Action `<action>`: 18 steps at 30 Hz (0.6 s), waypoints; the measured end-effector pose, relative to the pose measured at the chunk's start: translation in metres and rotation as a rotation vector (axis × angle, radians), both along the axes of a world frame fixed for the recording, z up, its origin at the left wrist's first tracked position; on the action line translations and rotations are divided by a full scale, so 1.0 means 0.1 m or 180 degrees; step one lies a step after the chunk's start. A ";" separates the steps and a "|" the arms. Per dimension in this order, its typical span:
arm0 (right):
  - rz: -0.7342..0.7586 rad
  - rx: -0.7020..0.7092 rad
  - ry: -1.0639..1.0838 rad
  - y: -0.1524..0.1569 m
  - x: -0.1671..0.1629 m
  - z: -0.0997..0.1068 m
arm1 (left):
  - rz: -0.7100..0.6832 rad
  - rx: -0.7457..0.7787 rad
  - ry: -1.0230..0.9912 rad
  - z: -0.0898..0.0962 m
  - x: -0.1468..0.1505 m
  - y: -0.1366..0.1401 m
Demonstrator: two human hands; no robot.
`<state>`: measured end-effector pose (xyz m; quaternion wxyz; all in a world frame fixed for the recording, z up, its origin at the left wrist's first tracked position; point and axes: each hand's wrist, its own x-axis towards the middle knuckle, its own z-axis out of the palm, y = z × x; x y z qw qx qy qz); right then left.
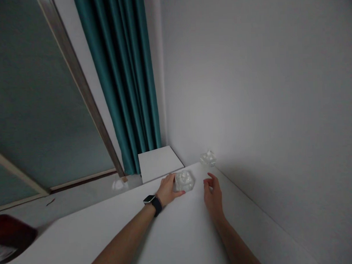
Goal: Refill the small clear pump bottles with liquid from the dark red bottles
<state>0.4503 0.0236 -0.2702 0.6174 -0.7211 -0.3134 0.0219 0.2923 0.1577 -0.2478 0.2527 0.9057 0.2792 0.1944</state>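
Note:
My left hand (167, 189), with a dark watch (153, 202) on its wrist, is curved around the left side of a clear, faceted, dish-like piece (184, 180). Its thumb lies along the near edge and the fingers along the far left edge. The piece rests on the white tabletop (179, 228); whether it is glass or plastic I cannot tell. To the right, my right hand (213, 194) is bent with thumb and fingers apart, holding nothing I can make out. Beyond its fingertips, a second clear, crinkled-looking piece (208, 158) is at the table's far corner, against the wall.
A grey-white wall (249, 87) borders the table's right side. Behind the far edge stands a lower white box-like surface (159, 162), with teal curtains (128, 79) beyond. A framed glass door (42, 102) is at left. A dark red object (13, 236), blurred, shows at lower left.

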 end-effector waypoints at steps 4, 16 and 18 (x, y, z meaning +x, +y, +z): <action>-0.0234 0.0058 0.0129 -0.03 -0.03 0.06 | 0.0026 0.0045 0.0024 0.04 0.37 0.11; -0.0345 0.0213 0.0254 -0.02 -0.12 0.14 | 0.0170 0.0058 0.0235 0.03 1.12 0.33; -0.0332 0.0207 0.0237 -0.02 -0.13 0.14 | 0.0187 0.0046 0.0263 0.02 1.17 0.35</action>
